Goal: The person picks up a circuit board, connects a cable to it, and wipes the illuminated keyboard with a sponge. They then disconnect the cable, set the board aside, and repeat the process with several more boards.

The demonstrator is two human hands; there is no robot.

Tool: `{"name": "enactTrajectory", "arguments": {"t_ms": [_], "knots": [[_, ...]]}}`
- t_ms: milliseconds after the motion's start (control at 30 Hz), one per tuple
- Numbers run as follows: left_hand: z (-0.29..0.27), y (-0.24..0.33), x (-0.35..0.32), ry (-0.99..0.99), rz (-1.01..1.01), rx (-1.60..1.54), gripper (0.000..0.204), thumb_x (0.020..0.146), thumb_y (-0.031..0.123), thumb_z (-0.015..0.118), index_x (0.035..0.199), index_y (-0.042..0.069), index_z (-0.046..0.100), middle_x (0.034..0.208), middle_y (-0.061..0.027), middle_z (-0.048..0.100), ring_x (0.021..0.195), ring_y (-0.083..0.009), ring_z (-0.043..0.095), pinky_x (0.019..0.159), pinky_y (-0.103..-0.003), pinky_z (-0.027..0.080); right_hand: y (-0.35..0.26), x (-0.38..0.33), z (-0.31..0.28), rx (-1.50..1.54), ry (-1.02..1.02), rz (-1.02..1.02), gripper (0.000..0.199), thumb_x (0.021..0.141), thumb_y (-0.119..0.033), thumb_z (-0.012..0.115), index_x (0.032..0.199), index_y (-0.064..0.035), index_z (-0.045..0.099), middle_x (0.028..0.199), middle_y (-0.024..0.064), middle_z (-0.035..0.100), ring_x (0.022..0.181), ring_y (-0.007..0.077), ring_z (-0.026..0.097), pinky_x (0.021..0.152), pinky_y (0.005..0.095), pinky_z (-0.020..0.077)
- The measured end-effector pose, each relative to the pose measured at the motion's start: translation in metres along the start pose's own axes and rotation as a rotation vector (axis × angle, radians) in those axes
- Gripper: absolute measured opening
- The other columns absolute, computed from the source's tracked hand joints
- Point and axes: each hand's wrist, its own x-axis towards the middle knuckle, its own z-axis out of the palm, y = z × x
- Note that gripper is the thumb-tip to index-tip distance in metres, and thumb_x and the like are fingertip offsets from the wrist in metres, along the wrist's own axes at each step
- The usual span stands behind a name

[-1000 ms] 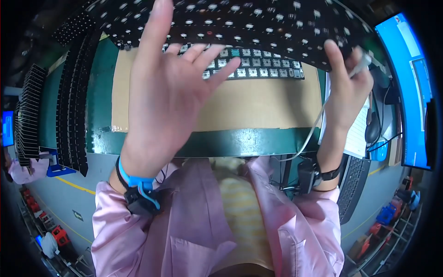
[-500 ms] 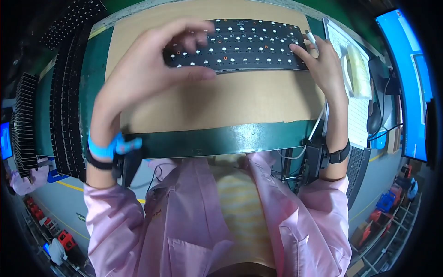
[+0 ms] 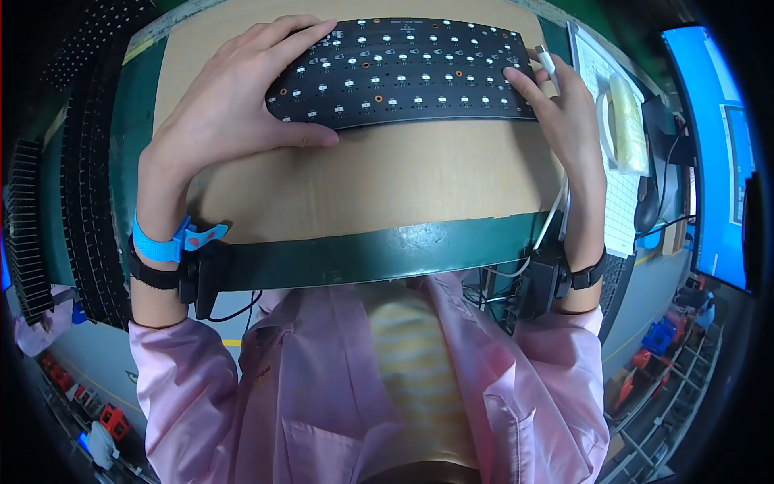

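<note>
A black keyboard circuit board [image 3: 403, 77], dotted with rows of small white parts, lies on a brown cardboard sheet [image 3: 355, 185]. My left hand [image 3: 230, 101] spans the board's left end, fingers at its far edge and thumb along its near edge. At the right end is my right hand [image 3: 560, 105], its thumb on the board's corner. A white cable plug [image 3: 546, 58] sticks up between the fingers of that hand, and its pale cable [image 3: 556, 210] runs down beside my wrist.
Racks of upright black boards [image 3: 85, 177] stand on the left. On the right are a gridded white sheet [image 3: 617, 210], a roll of pale wrap [image 3: 627, 125], a black mouse [image 3: 647, 206] and a lit monitor [image 3: 713, 161]. A green table edge [image 3: 379, 252] runs nearest me.
My left hand has moved left and closed around the board's left end, uncovering more of its surface. The board has shifted slightly left. My right hand still has the plug.
</note>
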Motion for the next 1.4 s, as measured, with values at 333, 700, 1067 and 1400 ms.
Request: {"name": "enactTrajectory", "arguments": {"t_ms": [333, 700, 1067, 1400], "knots": [[-0.011, 0.031, -0.011, 0.048, -0.043, 0.036, 0.081, 0.049, 0.016, 0.076, 0.123, 0.009, 0.045, 0.118, -0.0114, 0.049, 0.11, -0.0293, 0.046, 0.096, -0.036, 0.035, 0.011, -0.018, 0.0, 0.07, 0.126, -0.198, 0.042, 0.076, -0.022, 0.068, 0.109, 0.0003, 0.057, 0.091, 0.0082, 0.059, 0.069, 0.0093, 0.055, 0.061, 0.022, 0.0448], [-0.013, 0.038, -0.015, 0.037, -0.065, 0.035, 0.078, 0.05, 0.02, 0.074, 0.122, 0.008, 0.046, 0.119, -0.0112, 0.048, 0.108, -0.0287, 0.047, 0.093, -0.037, 0.037, -0.005, -0.027, -0.021, 0.579, 0.074, 0.124, 0.039, 0.077, -0.018, 0.066, 0.111, -0.0011, 0.057, 0.097, 0.0089, 0.059, 0.076, 0.0125, 0.059, 0.07, 0.0226, 0.0464], [0.006, 0.018, -0.011, 0.063, -0.071, 0.05, 0.081, 0.051, 0.025, 0.078, 0.124, 0.013, 0.046, 0.122, -0.008, 0.047, 0.11, -0.0259, 0.046, 0.094, -0.035, 0.037, -0.001, -0.015, 0.01, 0.188, 0.088, -0.004, 0.038, 0.082, -0.026, 0.061, 0.111, -0.0022, 0.058, 0.089, 0.0076, 0.057, 0.088, 0.0141, 0.052, 0.081, 0.0256, 0.0391], [0.007, 0.063, -0.017, -0.113, -0.286, 0.151, 0.095, 0.051, 0.037, 0.077, 0.131, 0.009, 0.034, 0.127, -0.0121, 0.041, 0.113, -0.0289, 0.043, 0.092, -0.037, 0.039, -0.021, -0.065, -0.01, 0.561, -0.056, 0.151, 0.028, 0.092, -0.024, 0.043, 0.1, -0.0037, 0.061, 0.061, -0.0041, 0.043, 0.054, 0.0023, 0.036, 0.05, 0.0168, 0.0288]]}}
